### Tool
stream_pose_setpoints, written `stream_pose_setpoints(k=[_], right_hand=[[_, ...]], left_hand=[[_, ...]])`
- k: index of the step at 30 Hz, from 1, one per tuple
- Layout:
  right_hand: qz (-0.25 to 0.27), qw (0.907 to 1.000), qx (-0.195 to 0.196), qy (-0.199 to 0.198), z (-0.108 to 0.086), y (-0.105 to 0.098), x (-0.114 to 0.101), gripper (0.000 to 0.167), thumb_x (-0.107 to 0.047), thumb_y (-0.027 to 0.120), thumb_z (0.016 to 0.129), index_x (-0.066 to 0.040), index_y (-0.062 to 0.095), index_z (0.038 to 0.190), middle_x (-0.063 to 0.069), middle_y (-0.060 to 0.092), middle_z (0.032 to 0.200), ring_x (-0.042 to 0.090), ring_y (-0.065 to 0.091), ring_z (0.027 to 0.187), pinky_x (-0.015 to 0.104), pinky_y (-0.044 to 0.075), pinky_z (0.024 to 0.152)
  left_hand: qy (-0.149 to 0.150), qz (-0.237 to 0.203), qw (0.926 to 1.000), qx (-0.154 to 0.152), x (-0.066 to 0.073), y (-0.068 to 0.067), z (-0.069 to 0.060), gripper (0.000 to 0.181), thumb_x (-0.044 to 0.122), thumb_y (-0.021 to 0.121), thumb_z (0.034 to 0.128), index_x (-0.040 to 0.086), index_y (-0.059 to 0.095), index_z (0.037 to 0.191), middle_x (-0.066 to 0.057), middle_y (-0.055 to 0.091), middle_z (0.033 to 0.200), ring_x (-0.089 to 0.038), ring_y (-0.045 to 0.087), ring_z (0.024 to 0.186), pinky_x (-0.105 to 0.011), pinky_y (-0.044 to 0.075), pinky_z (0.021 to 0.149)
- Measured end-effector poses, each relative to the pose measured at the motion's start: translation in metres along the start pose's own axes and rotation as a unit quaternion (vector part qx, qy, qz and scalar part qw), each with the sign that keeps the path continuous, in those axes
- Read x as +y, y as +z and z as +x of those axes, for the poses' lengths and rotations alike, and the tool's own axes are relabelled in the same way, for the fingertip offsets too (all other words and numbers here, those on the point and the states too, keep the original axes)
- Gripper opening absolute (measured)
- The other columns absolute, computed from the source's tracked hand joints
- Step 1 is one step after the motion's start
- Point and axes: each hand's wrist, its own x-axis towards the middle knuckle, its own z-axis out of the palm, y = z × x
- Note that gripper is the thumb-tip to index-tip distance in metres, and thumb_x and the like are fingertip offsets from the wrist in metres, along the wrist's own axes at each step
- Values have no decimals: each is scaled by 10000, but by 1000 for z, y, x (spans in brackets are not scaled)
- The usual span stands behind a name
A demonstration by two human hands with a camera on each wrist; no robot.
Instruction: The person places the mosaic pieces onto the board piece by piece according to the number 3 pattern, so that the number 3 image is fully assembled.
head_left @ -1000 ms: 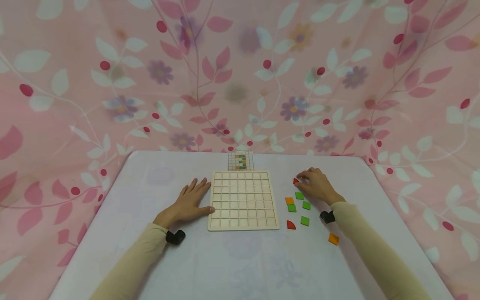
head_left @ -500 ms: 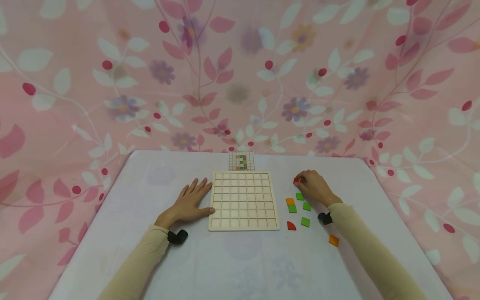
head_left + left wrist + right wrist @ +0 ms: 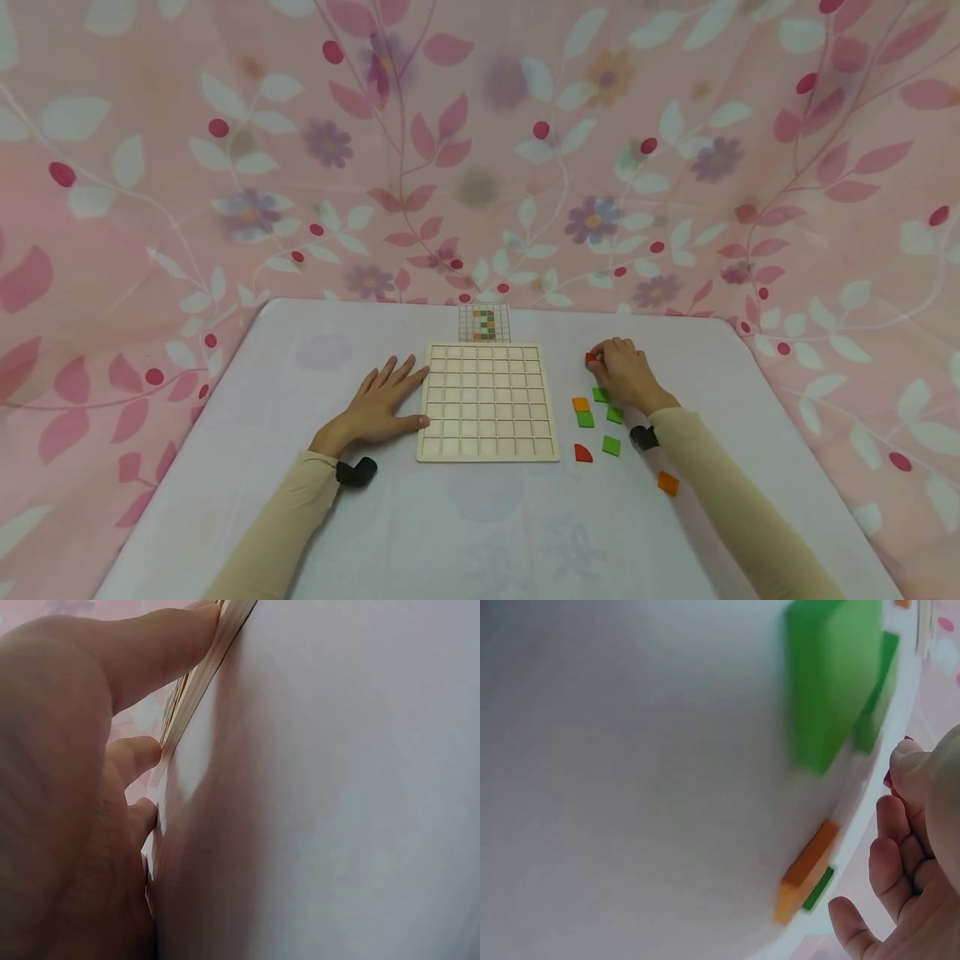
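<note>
My right hand [image 3: 630,373] pinches a small red piece [image 3: 589,359] between thumb and fingers, to the right of the gridded wooden board [image 3: 487,402]. In the right wrist view, only slivers of this red piece [image 3: 888,780] show past the thumb. My left hand [image 3: 377,408] lies with fingers spread beside the board's left edge. Its thumb rests on the frame, and in the left wrist view another fingertip touches the board's side [image 3: 196,690]. Near my right hand lie several green tiles [image 3: 611,446], an orange tile [image 3: 581,405] and a red quarter-round piece [image 3: 583,453].
A small card [image 3: 484,323] with a printed grid and coloured pattern sits against the board's far edge. Another orange tile [image 3: 668,483] lies beside the right forearm. A white cloth [image 3: 480,533] covers the table, and a floral curtain [image 3: 480,150] hangs behind it.
My right fingers have closed on the red piece at the far end of the loose tiles, and the hand has shifted slightly left. My left hand stays by the board.
</note>
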Motion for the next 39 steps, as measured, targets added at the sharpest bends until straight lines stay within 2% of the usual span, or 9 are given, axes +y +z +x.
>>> stream_pose_setpoints(k=[8,15,24,39], right_hand=[[87,9991,12,-424,11,0,-28,288,-242,675,1058,-7,652,1223,132,622,1061,320,519,1019,458,438,853],[-53,9942,227,-1051,22,4,-56,273,-225,698,1041,1,672,1193,132,622,1007,315,535,966,453,486,805],[239,9951,-284,-914,32,13,-86,314,-284,687,1051,-20,654,1219,101,624,1060,281,519,1024,450,474,900],[205,9888,-481,-1398,42,26,-118,306,-301,653,1071,-33,673,1217,103,673,1121,270,559,1040,465,512,905]], left_hand=[[-11,-15,10000,19,-1,0,2,911,581,691,971,218,280,1698,-124,125,1793,-430,14,1657,-689,26,1289],[-31,-12,10000,28,-3,2,3,917,585,698,964,232,278,1699,-108,121,1795,-413,7,1661,-681,21,1294],[-58,-38,10000,63,-3,1,2,913,582,706,960,228,295,1695,-116,132,1792,-411,10,1661,-684,21,1293],[-87,-92,9999,63,-2,2,0,909,585,699,965,230,292,1695,-114,132,1793,-409,13,1662,-680,32,1294]])
